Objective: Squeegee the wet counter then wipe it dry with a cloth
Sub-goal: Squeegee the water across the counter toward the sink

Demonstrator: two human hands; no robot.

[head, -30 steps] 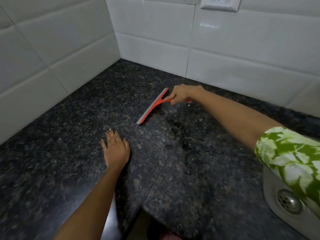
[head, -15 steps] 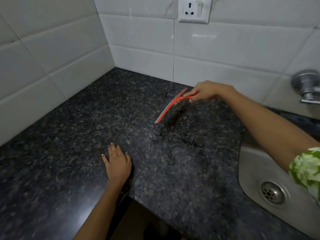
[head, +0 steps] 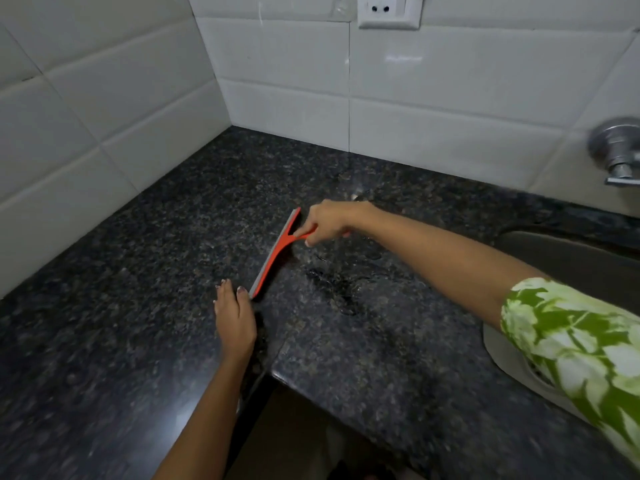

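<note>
My right hand (head: 330, 220) grips the handle of a red squeegee (head: 275, 254) with a grey rubber blade. The blade lies against the dark speckled granite counter (head: 156, 271), running from near my right hand down to my left fingertips. My left hand (head: 233, 317) rests flat on the counter with fingers together, its tips almost touching the blade's lower end. A patch of water (head: 332, 289) glistens on the counter to the right of the blade. No cloth is in view.
White tiled walls (head: 104, 98) meet in a corner behind the counter. A wall socket (head: 388, 10) sits above. A steel sink (head: 571, 265) lies at the right with a tap (head: 620, 150) over it. The counter's front edge (head: 277, 372) steps inward near me.
The squeegee was lifted toward the back wall half a second ago, and now its blade is down on the counter nearer my left hand. My left hand stayed flat.
</note>
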